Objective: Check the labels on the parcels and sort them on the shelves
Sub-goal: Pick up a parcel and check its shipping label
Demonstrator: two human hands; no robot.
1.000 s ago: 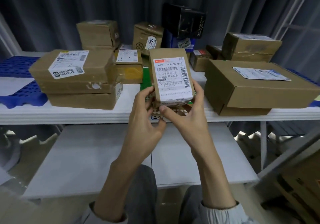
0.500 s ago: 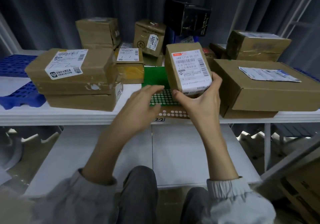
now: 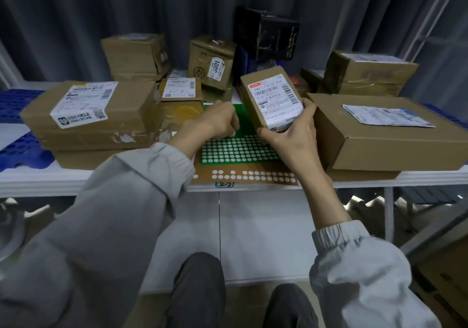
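Note:
My right hand grips a small brown parcel by its near end, tilted so its white barcode label faces me. It hangs above a green sheet of round white stickers lying on the upper shelf. My left hand reaches over the far part of that green sheet with its fingers curled down at the stickers; whether they pinch one is hidden. A brown sticker sheet lies under the green one at the shelf edge.
Labelled cardboard parcels crowd the shelf: a two-box stack at left, a flat wide box at right, several smaller boxes and a black box behind. A blue pallet is far left. A lower white shelf sits below.
My right hand has carried the parcel right and back, away from my left hand. My left hand let go of it and reached down onto the green sticker sheet, fingers now curled.

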